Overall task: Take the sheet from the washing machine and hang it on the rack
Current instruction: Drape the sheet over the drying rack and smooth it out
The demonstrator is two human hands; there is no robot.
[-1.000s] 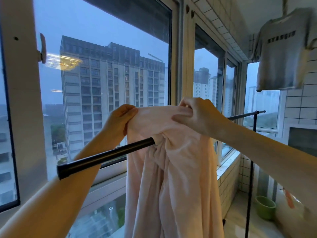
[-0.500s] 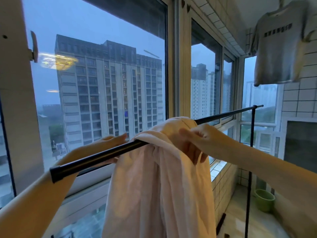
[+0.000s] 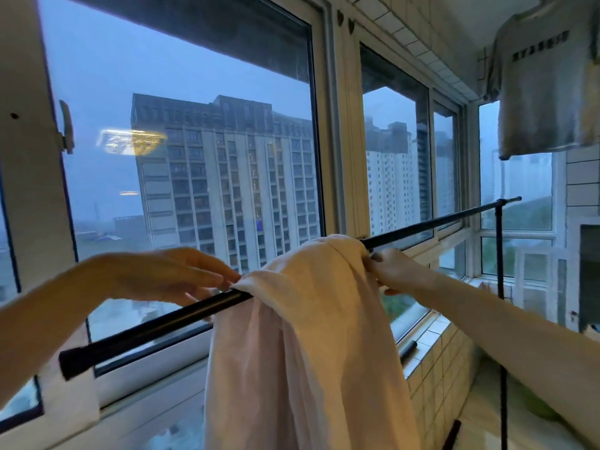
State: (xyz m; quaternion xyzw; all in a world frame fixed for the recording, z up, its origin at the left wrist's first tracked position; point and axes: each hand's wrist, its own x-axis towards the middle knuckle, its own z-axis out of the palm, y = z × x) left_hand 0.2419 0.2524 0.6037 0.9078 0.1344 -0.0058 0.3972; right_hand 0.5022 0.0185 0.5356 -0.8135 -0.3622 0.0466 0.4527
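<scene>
A pale pink sheet [image 3: 308, 336] hangs bunched over the black bar of the rack [image 3: 156, 329], draping down toward me. My left hand [image 3: 175, 277] reaches over the bar, and its fingertips pinch the sheet's left edge where it meets the bar. On the other side, my right hand [image 3: 394, 269] grips the sheet's right edge close to the bar. The rack's bar runs from lower left up to a black upright post [image 3: 500, 254] at the right.
Large windows [image 3: 194, 157] stand just behind the rack, with a tiled sill [image 3: 428, 332] below. A grey T-shirt [image 3: 545, 76] hangs at the upper right. A green tub [image 3: 535, 407] sits on the floor behind my right arm.
The sheet has come down from above the bar and now lies draped over it. Both hands have moved apart to the sheet's left and right edges.
</scene>
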